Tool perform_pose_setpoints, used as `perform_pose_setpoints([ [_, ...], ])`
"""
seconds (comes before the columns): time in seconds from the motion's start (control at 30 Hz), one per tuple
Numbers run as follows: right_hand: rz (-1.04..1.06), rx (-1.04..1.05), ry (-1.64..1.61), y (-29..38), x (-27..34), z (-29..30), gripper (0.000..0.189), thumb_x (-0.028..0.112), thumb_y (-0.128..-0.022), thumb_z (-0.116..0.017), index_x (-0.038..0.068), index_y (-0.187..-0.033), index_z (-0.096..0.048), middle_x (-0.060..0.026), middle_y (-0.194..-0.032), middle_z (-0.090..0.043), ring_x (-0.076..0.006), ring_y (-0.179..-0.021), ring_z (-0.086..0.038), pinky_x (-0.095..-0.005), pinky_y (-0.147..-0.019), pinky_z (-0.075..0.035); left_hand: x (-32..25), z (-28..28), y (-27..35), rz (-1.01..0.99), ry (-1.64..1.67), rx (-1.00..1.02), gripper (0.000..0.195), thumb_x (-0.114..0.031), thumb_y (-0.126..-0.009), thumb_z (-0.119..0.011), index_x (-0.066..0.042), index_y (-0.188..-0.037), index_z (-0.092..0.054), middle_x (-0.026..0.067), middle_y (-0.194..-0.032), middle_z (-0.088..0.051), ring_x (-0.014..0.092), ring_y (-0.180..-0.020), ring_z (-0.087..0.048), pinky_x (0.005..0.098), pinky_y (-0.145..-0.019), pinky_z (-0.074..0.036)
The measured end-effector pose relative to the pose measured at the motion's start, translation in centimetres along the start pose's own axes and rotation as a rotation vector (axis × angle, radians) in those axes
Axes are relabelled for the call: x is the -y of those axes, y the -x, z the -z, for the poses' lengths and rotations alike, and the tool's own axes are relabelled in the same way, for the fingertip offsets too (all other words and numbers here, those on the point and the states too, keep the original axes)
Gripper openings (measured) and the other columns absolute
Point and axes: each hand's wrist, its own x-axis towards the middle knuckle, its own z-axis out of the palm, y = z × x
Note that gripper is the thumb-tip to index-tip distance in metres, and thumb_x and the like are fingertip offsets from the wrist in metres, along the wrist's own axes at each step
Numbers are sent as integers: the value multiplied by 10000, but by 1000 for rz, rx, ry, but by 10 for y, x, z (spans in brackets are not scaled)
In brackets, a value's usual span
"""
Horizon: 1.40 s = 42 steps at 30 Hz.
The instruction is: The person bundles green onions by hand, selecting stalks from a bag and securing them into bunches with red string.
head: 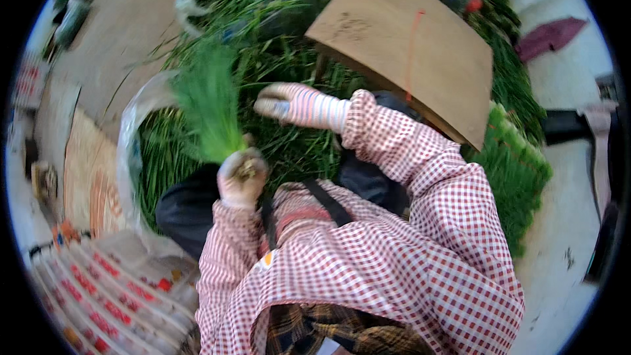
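Note:
My left hand [242,177], in a pale soiled knit glove, grips a bunch of thin green leaves [209,103] that look like chives. The leaf tips fan upward and are blurred, while the brownish butt end shows at my fist. My right hand [300,103], in a striped knit glove with dirty fingers, hovers to the right of the bunch with nothing visible in it. Beneath both hands spreads a heap of loose green leaves [291,150]. More leaves fill a clear plastic bag [129,158] by my left knee.
A wooden board on legs [399,34], with an orange string [414,54] across it, stands at front right. Stacked green bunches [512,187] lie beyond my right arm. Another leaf-filled bag [186,5] sits ahead. A red-printed woven sack [113,296] is at lower left.

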Motion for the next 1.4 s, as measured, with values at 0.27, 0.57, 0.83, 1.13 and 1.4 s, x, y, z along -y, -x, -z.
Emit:
perform_pose_setpoints([
  [0.27,-153,-705,1049,64,-114,239,689,543,-852,-504,41,-1318,-432,-238,-1277,-491,-372,-1186,-466,-427,-1010,-365,-1,-30,5,48,-98,375,534,50,-805,-605,-92,-1297,-454,64,-1231,-520,127,-834,-508,299,-696,-459],
  [0.57,-986,-468,982,84,-123,296,707,543,-853,-507,67,-1362,-394,-193,-1373,-424,-353,-1266,-406,-441,-1034,-348,23,-44,-25,97,-121,372,508,54,-774,-650,-67,-1244,-500,20,-1142,-564,88,-724,-486,249,-619,-443],
  [0.83,-712,-39,709,-54,-36,200,715,554,-889,-443,23,-1363,-387,-229,-1338,-457,-314,-1253,-439,-418,-1045,-337,42,-64,-44,82,-82,469,739,56,-783,-631,-152,-1423,-326,43,-1135,-559,108,-734,-494,247,-613,-439],
  [1.13,-333,390,-429,-12,-15,66,718,416,-811,-679,26,-1346,-401,-136,-1352,-441,-255,-1245,-429,-428,-932,-458,22,-75,-43,-219,-381,8,399,7,-748,-676,-41,-1121,-540,70,-991,-611,167,-804,-582,282,-675,-476],
  [1.4,-432,265,-568,16,-33,-33,823,374,-691,-805,49,-1320,-385,-110,-1229,-526,-247,-1108,-524,-425,-946,-423,64,-14,-61,-247,-548,-520,329,-336,-868,-543,-53,-1032,-569,78,-784,-628,202,-628,-609,317,-515,-481],
])
